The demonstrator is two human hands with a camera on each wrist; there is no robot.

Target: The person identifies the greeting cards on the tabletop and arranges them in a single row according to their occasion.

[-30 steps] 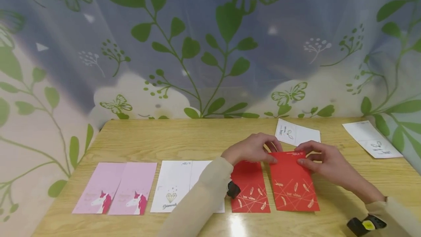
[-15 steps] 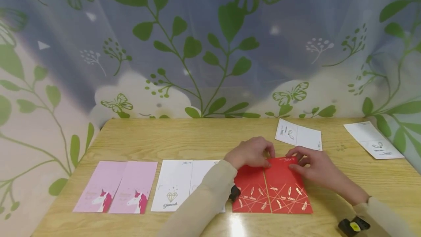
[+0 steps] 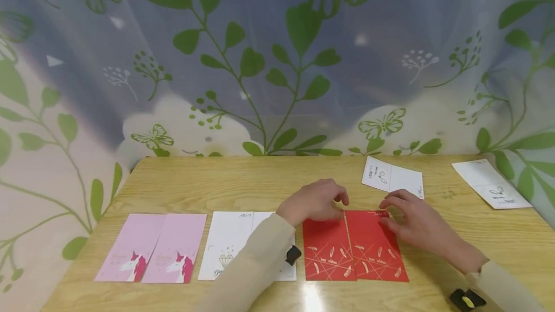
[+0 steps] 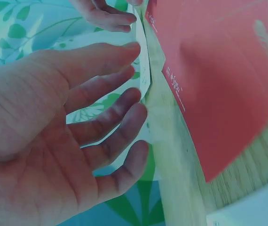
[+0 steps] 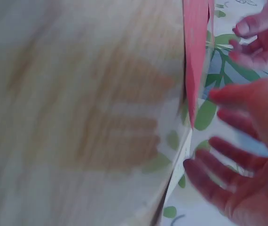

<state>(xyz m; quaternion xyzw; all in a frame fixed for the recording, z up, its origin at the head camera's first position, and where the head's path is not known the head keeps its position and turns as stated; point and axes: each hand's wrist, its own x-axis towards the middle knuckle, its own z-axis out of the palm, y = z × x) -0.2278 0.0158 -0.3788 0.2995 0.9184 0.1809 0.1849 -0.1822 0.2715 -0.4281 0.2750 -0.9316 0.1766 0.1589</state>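
1. The right red card (image 3: 376, 242), gripped at its far corners by both hands a second earlier and set off at an angle, had come in beside the left red card (image 3: 327, 247). Only a thin pale line ran between them; whether their edges touched could not be told.

2. The left hand (image 3: 313, 200) had let go and drawn leftward, over the far end of the left red card. Its fingers were spread and loosely bent around nothing.

3. The right hand (image 3: 418, 223) had also released its pinch. It stood by the outer far corner of the right red card, fingers relaxed and holding nothing, well apart from the other hand.

4. With this shift, the red cards seemed to form a side-by-side pair, in line with the pink cards (image 3: 179, 235) and the white cards (image 3: 230, 230), which were partly hidden by the left sleeve (image 3: 256, 259).

5. The two loose white cards (image 3: 403, 179) lay as before, towards the far right of the table (image 3: 208, 177).
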